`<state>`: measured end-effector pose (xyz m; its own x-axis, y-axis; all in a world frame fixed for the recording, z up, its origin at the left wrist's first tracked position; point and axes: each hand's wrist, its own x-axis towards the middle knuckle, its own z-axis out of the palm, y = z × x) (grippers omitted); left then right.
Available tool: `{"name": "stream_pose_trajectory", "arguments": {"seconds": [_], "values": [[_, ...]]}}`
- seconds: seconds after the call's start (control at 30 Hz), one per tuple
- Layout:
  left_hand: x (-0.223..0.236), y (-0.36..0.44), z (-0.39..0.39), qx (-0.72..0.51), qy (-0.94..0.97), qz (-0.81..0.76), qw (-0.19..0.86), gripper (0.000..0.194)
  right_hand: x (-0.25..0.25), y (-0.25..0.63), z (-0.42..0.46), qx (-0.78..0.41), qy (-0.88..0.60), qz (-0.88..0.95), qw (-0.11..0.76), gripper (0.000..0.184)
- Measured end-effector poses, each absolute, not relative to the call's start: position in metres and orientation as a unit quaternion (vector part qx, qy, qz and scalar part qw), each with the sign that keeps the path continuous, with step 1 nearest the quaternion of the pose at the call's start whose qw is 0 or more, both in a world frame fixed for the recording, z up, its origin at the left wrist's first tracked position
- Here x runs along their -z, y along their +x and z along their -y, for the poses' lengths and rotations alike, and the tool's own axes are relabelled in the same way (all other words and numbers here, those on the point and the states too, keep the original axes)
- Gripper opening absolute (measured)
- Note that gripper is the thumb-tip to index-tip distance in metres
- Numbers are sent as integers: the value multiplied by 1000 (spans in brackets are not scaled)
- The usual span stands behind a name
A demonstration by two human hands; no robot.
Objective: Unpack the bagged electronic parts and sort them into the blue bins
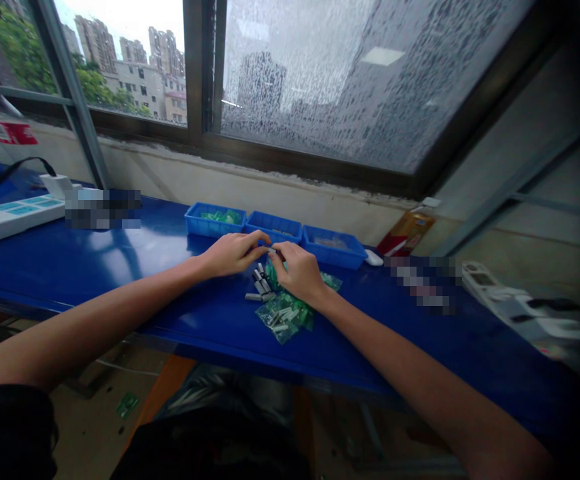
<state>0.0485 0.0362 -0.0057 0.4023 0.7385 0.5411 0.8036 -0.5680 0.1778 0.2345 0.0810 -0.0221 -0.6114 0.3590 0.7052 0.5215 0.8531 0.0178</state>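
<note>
My left hand [235, 255] and my right hand [301, 272] meet above the blue table, their fingertips pinched together. Between them shows the end of a small light-coloured piece [271, 250], too small and too covered by fingers to name. Just below the hands lies a loose cluster of short silver-and-black cylinders [261, 285]. Beside these, under and in front of my right hand, are clear green-tinted plastic bags; the nearest bag [284, 319] has several slim silvery cylinders in it.
Three blue trays stand along the wall: the left tray [190, 223] holds green bags, the middle tray [290, 241] and right tray [337, 259] small parts. A white power strip [17, 217] lies left. A drink bottle [409, 230] and a grey-white device [515, 300] are right.
</note>
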Motion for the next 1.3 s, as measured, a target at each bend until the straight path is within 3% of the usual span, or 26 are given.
{"name": "stream_pose_trajectory", "arguments": {"seconds": [0.2,0.33,0.43,0.63,0.77,1.03,1.3], "values": [[8,48,-38,282,-845,450,69,28,21,234,-81,117,-263,894,345,31],[9,48,-39,277,-840,460,79,28,22,235,-81,78,-267,887,368,24],[7,48,-38,274,-838,467,69,31,23,235,-82,56,-259,886,380,30],[6,49,-38,262,-839,472,65,34,24,235,-83,59,-238,890,384,16],[5,48,-38,259,-843,466,72,35,23,235,-82,61,-237,891,382,16],[3,48,-34,291,-843,449,59,29,23,235,-83,65,-259,893,361,28],[7,49,-37,252,-854,449,74,28,22,235,-83,62,-277,908,309,27]]}}
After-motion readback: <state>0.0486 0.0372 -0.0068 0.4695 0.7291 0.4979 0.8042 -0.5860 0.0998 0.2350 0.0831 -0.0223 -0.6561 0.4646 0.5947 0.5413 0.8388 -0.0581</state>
